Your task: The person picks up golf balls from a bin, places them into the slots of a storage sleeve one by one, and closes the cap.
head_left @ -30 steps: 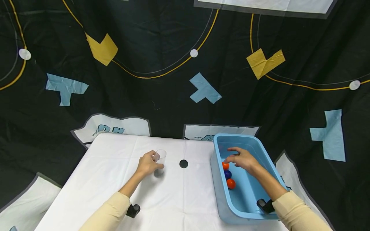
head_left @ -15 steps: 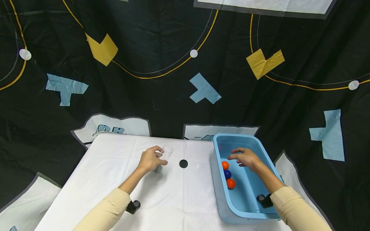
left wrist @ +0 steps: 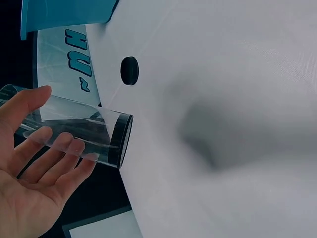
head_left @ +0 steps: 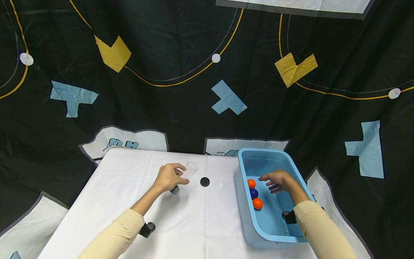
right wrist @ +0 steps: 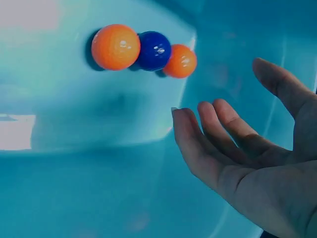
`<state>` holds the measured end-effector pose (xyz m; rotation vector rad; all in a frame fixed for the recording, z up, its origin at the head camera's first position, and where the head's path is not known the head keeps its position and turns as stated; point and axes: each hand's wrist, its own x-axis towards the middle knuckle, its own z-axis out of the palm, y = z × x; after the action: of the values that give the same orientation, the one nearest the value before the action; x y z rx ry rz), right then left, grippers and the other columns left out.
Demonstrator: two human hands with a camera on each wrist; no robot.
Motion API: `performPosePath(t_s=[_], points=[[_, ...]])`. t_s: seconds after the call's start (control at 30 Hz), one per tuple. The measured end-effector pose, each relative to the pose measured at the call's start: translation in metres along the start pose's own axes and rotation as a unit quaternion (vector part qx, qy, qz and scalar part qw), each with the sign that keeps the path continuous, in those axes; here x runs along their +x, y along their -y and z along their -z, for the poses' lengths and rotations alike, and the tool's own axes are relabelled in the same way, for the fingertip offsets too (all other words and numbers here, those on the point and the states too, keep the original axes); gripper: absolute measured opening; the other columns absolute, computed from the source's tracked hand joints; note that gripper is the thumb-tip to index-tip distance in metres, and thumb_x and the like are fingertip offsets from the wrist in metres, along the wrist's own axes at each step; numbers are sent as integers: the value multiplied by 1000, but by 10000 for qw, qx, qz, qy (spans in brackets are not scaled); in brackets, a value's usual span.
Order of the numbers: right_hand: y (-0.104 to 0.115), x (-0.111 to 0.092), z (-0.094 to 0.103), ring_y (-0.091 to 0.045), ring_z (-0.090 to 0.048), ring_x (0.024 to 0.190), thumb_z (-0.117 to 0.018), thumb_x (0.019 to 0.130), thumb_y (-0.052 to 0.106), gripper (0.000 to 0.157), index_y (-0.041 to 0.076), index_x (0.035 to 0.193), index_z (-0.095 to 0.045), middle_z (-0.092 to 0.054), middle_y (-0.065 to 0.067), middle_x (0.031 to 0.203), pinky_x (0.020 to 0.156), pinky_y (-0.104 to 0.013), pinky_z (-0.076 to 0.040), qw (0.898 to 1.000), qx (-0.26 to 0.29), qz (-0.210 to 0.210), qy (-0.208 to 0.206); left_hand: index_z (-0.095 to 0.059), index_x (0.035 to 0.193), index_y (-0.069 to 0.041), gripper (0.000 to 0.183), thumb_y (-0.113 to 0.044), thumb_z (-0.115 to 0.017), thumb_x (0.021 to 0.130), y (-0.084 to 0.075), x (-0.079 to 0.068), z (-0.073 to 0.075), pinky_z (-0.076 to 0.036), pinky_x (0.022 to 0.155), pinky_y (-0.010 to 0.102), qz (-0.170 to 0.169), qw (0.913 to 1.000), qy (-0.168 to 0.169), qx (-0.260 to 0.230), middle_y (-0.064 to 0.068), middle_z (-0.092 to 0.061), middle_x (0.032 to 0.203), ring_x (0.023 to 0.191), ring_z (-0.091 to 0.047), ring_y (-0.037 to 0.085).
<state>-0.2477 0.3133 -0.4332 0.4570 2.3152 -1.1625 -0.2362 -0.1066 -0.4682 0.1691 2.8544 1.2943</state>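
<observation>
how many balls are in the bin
3, in a row in the bin: far orange ball, middle blue ball, near orange ball. The right arm may hide others.

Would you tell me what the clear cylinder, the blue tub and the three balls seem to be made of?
The clear cylinder: see-through and glossy, probably plastic, though glass cannot be ruled out.
The blue tub: likely moulded plastic, judging by its rounded corners and sheen.
The three balls: perhaps hard plastic, with bright highlights suggesting a glossy finish.
</observation>
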Motion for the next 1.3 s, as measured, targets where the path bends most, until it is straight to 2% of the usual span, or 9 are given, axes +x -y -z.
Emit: performPosePath(t_s=[0.17, 0.37, 0.53, 0.67, 1.0, 1.1, 1.3], points=[[-11, 13, -1, -52, -51, 129, -62, 100, 26, 57, -12, 139, -46, -45, -37, 144, 105, -54, -50, 9977, 290, -528, 304, -76, 107, -7, 43, -19, -90, 68, -1, 1, 1, -60, 80, 42, 4, 10000, 12, 20, 15, -78, 99, 95, -75, 28], [-27, 23, -5, -47, -55, 124, -60, 100, 23, 56, -12, 141, -43, -45, -36, 144, 105, -48, -51, 9945, 482, -781, 512, -77, 106, -8, 42, -19, -91, 68, 1, 1, 1, -60, 80, 42, 22, 10000, 52, -45, 15, -78, 98, 94, -75, 28], [-36, 27, -10, -37, -66, 103, -64, 98, 25, 53, -10, 136, -50, -57, -32, 132, 96, -41, -57, 9941, 448, -864, 475, -77, 105, -8, 43, -18, -91, 66, 3, 1, 1, -60, 80, 42, 9, 10000, 3, -59, 15, -78, 97, 93, -75, 28], [-42, 30, -17, -30, -67, 90, -63, 98, 26, 52, -12, 132, -51, -62, -28, 118, 92, -38, -58, 9911, 453, -1074, 644, -77, 106, -8, 44, -18, -92, 66, 3, 1, 0, -60, 82, 42, 10, 10000, 24, -81, 15, -78, 99, 96, -75, 29], [-47, 38, -32, -31, -70, 89, -67, 95, 21, 49, -12, 129, -52, -62, -24, 104, 98, -41, -56, 9807, 812, -1660, 636, -77, 107, -3, 46, -14, -91, 65, 3, 1, 0, -60, 80, 42, -79, 9999, 52, -46, 18, -77, 99, 97, -74, 34], [-47, 37, -34, -31, -70, 91, -69, 95, 20, 47, -10, 128, -55, -63, -24, 105, 97, -40, -56, 9819, 815, -1597, 619, -77, 107, -5, 45, -15, -92, 66, 2, 1, 1, -60, 80, 42, -23, 10000, 64, -10, 18, -77, 100, 98, -74, 33], [-53, 34, -37, -33, -70, 92, -72, 92, 15, 26, -1, 112, -71, -65, -25, 112, 91, -40, -59, 9872, 785, -1295, 499, -77, 107, -6, 44, -14, -93, 66, 1, 0, 2, -60, 80, 42, 96, 9999, 62, -17, 16, -78, 100, 97, -74, 31]])
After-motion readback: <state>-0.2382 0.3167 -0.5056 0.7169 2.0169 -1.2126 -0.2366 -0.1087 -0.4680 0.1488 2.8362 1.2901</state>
